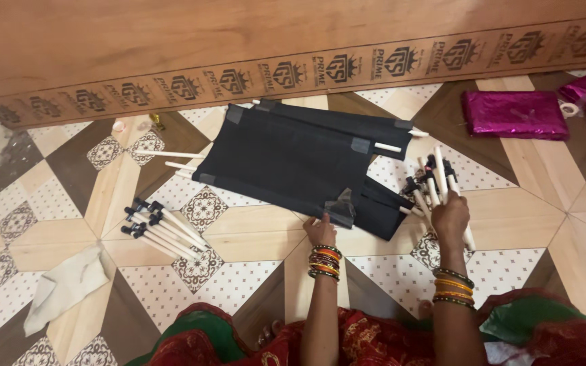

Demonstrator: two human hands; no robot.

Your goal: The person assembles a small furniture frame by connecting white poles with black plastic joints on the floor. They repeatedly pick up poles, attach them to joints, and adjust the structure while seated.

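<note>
A stack of black fabric panels [286, 159] with white rods through their hems lies on the patterned floor. My left hand [321, 232] pinches the near corner of the top panel. My right hand [450, 215] is closed around a bundle of white rods with black end caps [434, 181], lifting them beside the fabric. Both wrists wear coloured bangles. A second loose pile of white rods with black connectors [161, 229] lies to the left.
A wooden board edge [293, 68] runs across the back. Shiny magenta cloth bundles [513, 114] sit at the far right. A white cloth [66, 286] lies at the left front. My red and green garment [374, 339] fills the bottom edge.
</note>
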